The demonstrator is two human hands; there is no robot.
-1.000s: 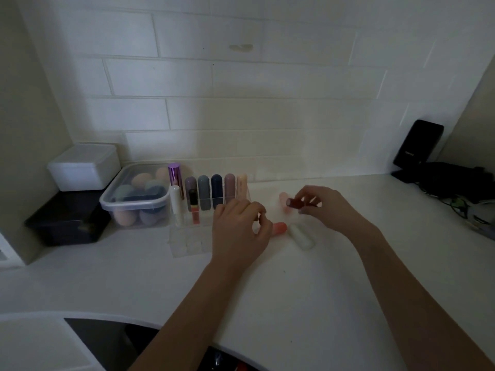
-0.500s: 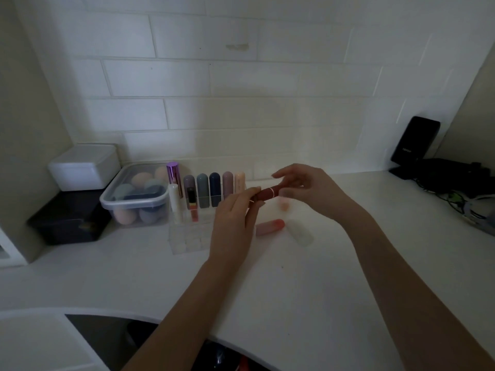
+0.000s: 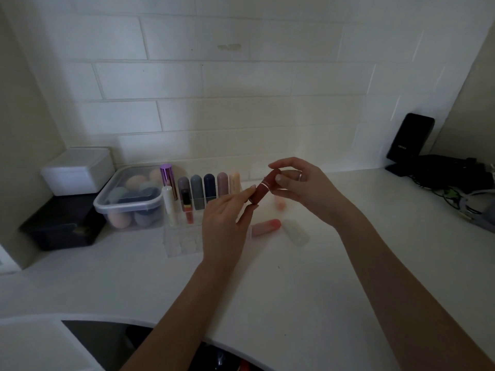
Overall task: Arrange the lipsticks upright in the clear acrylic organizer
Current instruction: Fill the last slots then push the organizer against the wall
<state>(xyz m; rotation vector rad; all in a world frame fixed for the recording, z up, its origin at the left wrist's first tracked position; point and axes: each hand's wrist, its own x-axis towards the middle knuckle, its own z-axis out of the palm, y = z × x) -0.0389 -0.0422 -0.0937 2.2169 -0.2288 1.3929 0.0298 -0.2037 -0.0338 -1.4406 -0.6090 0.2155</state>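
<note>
A dark red lipstick (image 3: 263, 186) hangs tilted above the white counter, held at both ends. My left hand (image 3: 227, 226) pinches its lower end and my right hand (image 3: 302, 186) grips its upper end. The clear acrylic organizer (image 3: 182, 239) stands left of my left hand with several lipsticks upright in its back rows, among them a purple metallic one (image 3: 168, 180) and a navy one (image 3: 209, 184). A pink lipstick (image 3: 266, 227), a whitish one (image 3: 296, 232) and a pale peach one (image 3: 280, 204) lie on the counter beneath my hands.
A clear plastic tub of makeup sponges (image 3: 131, 199) sits left of the organizer. Further left a white box (image 3: 77, 170) rests on a black box (image 3: 61, 226). A black device (image 3: 409, 140) and dark clutter (image 3: 455, 178) occupy the far right. The tiled wall is close behind.
My right hand lifted the dark red lipstick off the counter and brought it left. My left hand rose from the counter and took hold of its lower end.
</note>
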